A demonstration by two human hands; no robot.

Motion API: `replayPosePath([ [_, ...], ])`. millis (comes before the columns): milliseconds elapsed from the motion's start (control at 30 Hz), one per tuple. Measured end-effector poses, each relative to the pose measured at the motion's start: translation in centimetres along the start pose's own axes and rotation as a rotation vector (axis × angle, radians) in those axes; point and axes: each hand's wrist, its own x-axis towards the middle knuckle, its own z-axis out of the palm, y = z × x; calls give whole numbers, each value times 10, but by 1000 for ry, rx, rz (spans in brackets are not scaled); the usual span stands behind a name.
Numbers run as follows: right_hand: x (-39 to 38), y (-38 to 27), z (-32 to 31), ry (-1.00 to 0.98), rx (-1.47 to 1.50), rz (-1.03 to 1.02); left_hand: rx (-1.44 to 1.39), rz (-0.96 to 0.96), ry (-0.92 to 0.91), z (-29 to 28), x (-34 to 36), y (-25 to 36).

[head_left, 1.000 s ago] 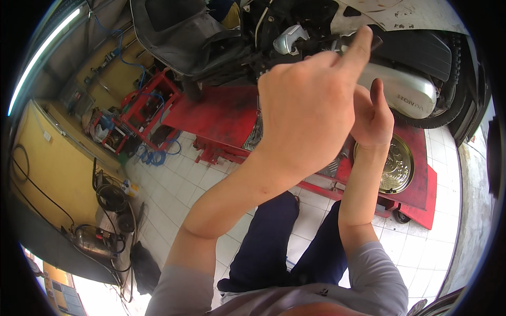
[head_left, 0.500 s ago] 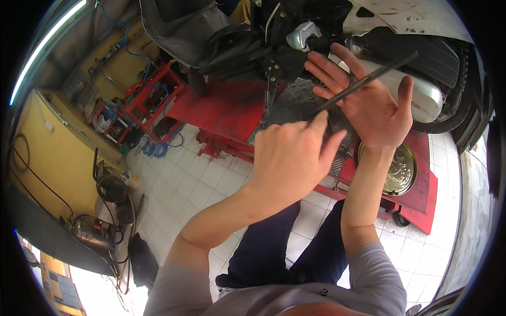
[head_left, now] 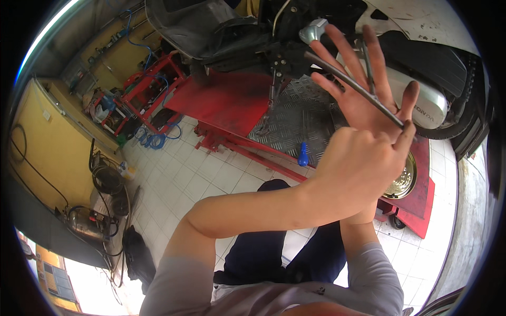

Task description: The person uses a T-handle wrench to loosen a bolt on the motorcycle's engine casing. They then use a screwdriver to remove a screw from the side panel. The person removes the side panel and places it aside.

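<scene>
A dark metal rod tool, by its look a T-handle wrench [head_left: 348, 81], lies slanted across the palm of my right hand [head_left: 377, 108]. That palm faces up with its fingers spread, and a thinner shaft stands up between two of them; some fingertips are blackened. My left hand [head_left: 363, 160] crosses over my right wrist, back upward and fingers curled, with its index finger against the rod's near end. Its thumb is hidden. Beyond both hands is a scooter [head_left: 432, 105] with a silver engine cover. A blue-handled screwdriver [head_left: 303, 155] lies on the platform left of my hands.
The scooter stands on a red lift platform [head_left: 216, 100] with a tread-plate middle [head_left: 295, 116]. A round gold dish [head_left: 405, 181] sits at its right end. At left are a red metal frame [head_left: 150, 87], coiled blue hose [head_left: 153, 139] and an air compressor [head_left: 89, 224].
My left hand has swung right, across my right wrist. The rod has turned, so its slant now runs from upper left to lower right. The screwdriver has come into sight.
</scene>
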Motion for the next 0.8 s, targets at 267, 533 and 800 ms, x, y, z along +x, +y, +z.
replayPosePath([
  [267,13,3,-26,-257,-157,28,-65,-481,-232,-22,-37,-38],
  [533,11,9,7,-74,-32,30,-154,-232,164,-28,23,-31],
  [800,7,15,-28,-138,123,85,-152,-122,-220,-13,-9,-10],
])
